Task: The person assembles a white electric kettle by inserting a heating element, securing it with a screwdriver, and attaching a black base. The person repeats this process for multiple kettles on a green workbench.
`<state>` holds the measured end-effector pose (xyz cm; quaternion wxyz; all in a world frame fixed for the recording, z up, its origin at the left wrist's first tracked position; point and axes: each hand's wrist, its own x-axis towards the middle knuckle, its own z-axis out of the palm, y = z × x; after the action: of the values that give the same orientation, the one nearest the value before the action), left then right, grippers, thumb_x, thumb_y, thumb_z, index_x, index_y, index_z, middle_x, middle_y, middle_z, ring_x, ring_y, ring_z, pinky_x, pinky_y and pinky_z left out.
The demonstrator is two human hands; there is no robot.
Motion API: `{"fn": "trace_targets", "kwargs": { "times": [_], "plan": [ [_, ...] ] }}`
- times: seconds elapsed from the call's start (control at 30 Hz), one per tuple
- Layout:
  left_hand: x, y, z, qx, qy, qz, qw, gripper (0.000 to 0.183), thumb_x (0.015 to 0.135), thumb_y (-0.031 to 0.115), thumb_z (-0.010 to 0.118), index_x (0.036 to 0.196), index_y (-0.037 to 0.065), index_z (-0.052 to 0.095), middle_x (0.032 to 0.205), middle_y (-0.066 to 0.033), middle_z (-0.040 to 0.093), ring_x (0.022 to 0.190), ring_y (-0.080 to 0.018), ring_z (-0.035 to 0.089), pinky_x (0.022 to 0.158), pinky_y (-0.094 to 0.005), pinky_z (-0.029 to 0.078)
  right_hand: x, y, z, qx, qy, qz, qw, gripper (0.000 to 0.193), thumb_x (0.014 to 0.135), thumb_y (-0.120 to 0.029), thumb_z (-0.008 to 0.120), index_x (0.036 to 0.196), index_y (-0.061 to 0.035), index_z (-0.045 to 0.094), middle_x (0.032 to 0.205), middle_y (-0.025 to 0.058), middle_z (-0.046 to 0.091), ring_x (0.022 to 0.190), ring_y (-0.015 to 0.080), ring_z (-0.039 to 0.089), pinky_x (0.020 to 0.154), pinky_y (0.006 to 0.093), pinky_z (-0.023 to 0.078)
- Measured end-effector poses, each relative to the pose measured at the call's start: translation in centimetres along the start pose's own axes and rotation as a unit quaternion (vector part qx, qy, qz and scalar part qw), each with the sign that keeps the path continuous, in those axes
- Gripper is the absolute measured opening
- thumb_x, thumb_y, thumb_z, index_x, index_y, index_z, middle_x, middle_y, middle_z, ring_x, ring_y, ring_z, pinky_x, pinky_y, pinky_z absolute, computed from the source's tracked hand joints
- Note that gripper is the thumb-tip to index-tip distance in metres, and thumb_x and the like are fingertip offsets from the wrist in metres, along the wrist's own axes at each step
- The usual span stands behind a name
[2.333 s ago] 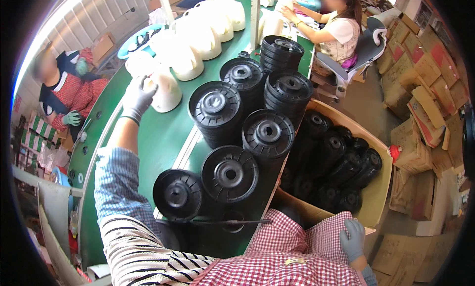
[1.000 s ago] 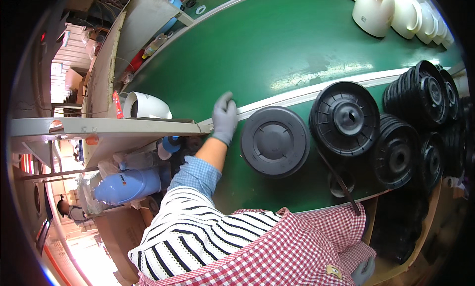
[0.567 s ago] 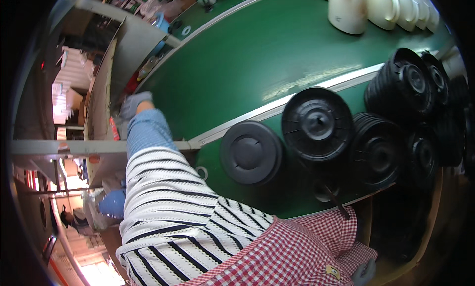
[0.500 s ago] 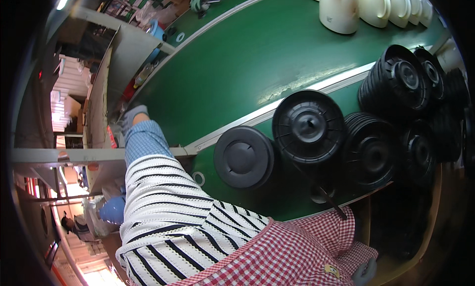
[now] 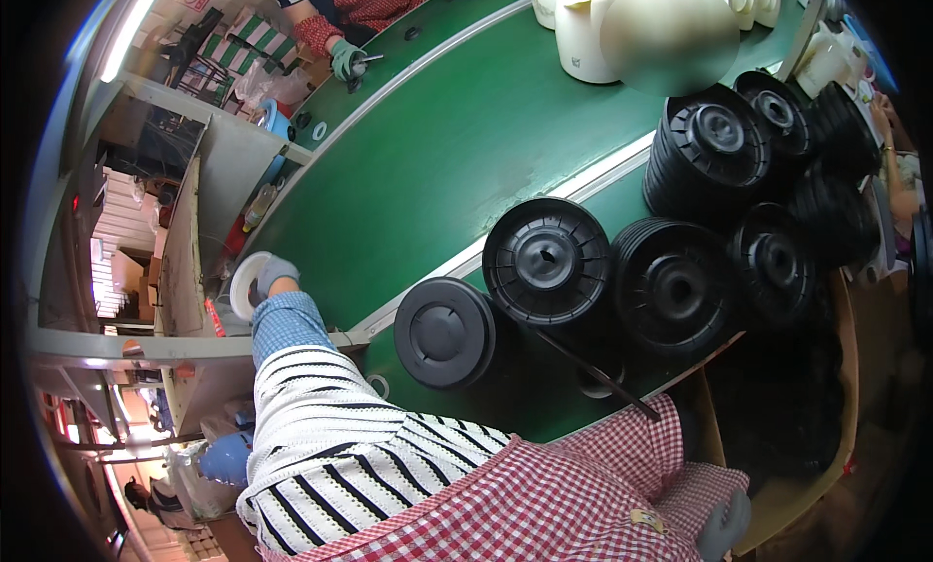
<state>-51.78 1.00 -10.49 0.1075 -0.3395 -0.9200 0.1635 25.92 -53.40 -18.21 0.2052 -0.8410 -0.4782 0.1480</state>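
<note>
The left hand (image 5: 279, 272) pinches the rim of a hollow white vessel (image 5: 240, 299) at the left end of the green tabletop (image 5: 418, 163) in the head view, while the right hand (image 5: 725, 525) lies by the checked apron (image 5: 573, 499), whether around anything I cannot tell. A sound hold seems to need fingers firm on the wall, with the vessel kept clear of the grey bar (image 5: 199, 349).
</note>
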Motion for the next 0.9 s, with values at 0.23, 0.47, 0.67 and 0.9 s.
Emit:
{"fn": "trace_targets", "kwargs": {
  "times": [0.23, 0.47, 0.67, 0.9],
  "plan": [
    [-3.9, 8.3, -10.6, -0.123, 0.123, 0.314, 0.933, 0.054, 0.086, 0.016, 0.062, 0.139, 0.008, 0.054, 0.131, -0.0218, 0.063, 0.123, -0.0379, 0.061, 0.104, -0.0467, 0.049, 1.8, -0.5, 0.5, 0.063, -0.041, 0.114, 0.991, 0.039, 0.094, -0.012, 0.063, 0.131, 0.0023, 0.062, 0.135, 0.0192, 0.061, 0.126, 0.0345, 0.055, 0.109, 0.042, 0.043],
    [-25.8, 8.9, -25.8, -0.363, 0.318, 0.63, 0.609, 0.03, 0.083, 0.01, 0.067, 0.113, 0.012, 0.063, 0.102, -0.0162, 0.068, 0.094, -0.0391, 0.066, 0.08, -0.0497, 0.053, 10.5, -19.2, -8.9, 0.144, 0.072, -0.192, 0.968, 0.041, 0.09, -0.005, 0.067, 0.131, -0.0006, 0.066, 0.136, 0.0164, 0.064, 0.125, 0.0292, 0.061, 0.108, 0.0378, 0.046],
    [-41.5, 2.9, -28.5, -0.33, 0.285, 0.823, 0.365, 0.029, 0.077, 0.009, 0.066, 0.105, 0.012, 0.063, 0.09, -0.0088, 0.061, 0.082, -0.0303, 0.063, 0.07, -0.042, 0.053, 10.7, -30.5, -16.4, 0.331, -0.028, -0.193, 0.923, 0.062, 0.1, -0.033, 0.064, 0.146, 0.0055, 0.048, 0.136, 0.0134, 0.063, 0.109, 0.0169, 0.063, 0.09, 0.0274, 0.052],
    [-50.8, 0.6, -21.2, -0.21, 0.193, 0.946, 0.151, 0.035, 0.08, 0.02, 0.067, 0.115, 0.014, 0.066, 0.1, 0.0015, 0.065, 0.086, -0.0187, 0.065, 0.072, -0.0353, 0.053, 8.7, -21.1, -13.8, 0.383, -0.252, -0.016, 0.889, 0.051, 0.096, -0.016, 0.065, 0.143, 0.0031, 0.055, 0.133, 0.01, 0.064, 0.118, 0.0175, 0.061, 0.104, 0.0318, 0.048]
  ]
}}
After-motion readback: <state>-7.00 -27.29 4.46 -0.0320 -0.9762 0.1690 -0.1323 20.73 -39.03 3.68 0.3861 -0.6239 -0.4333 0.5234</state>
